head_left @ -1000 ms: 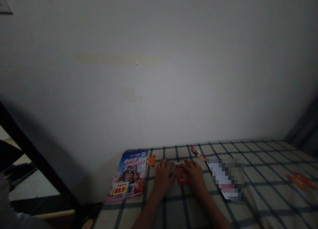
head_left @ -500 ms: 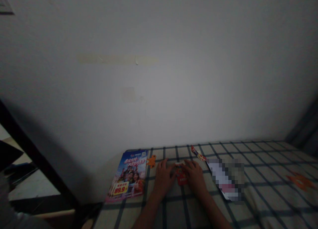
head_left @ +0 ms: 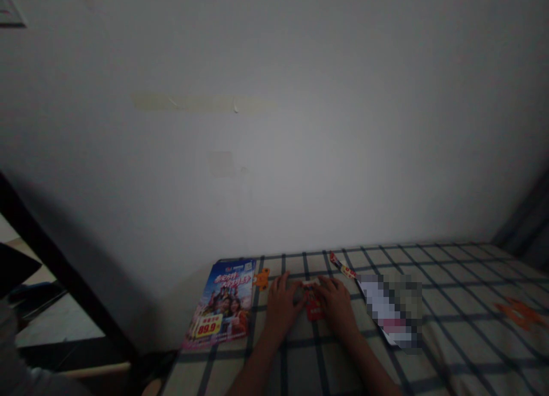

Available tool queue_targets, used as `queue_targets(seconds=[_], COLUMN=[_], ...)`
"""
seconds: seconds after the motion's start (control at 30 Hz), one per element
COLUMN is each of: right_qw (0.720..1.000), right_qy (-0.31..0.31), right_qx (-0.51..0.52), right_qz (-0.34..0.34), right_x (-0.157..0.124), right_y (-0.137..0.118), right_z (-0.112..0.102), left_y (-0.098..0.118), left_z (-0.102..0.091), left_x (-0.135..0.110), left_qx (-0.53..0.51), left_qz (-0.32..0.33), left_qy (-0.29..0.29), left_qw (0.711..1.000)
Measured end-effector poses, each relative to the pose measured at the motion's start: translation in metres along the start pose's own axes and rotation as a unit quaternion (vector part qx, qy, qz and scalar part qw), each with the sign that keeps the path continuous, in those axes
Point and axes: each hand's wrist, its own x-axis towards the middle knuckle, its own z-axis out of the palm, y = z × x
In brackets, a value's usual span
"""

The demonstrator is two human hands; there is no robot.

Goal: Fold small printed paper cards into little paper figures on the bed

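A small red printed piece of paper [head_left: 315, 310] lies on the checked cloth, between my two hands. Its upper end is pale and partly covered by fingers. My left hand [head_left: 283, 299] is at its left side, fingers bent, the thumb reaching onto the paper's edge. From the right, my right hand [head_left: 335, 296] grips the paper's upper right part with curled fingers. Dim light makes it hard to tell whether the paper is folded or how thick it is.
A stack of colourful flyers [head_left: 225, 304] lies to the left. On the right are a blurred-out pale sheet [head_left: 381, 307] and a red-and-yellow printed strip [head_left: 342, 265]. The checked cloth [head_left: 454, 281] runs back to a grey wall [head_left: 343, 127]. A dark slanted post [head_left: 64, 270] stands at far left.
My left hand has shifted slightly, its thumb now farther over the left edge of the red paper. The right hand and the surrounding things look almost unchanged.
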Motion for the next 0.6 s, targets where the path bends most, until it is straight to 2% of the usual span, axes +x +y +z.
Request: queue_targets(seconds=[0.6], right_qw=[1.0], right_qy=[0.015], right_qx=[0.019], right_qz=[0.0], right_x=[0.0012], right_y=[0.0025], right_z=[-0.0007], left_y=[-0.0043], left_z=[-0.0035], left_x=[-0.0036], left_qx=[0.015], left_qz=[0.013], left_qy=[-0.018], left_qw=[1.0])
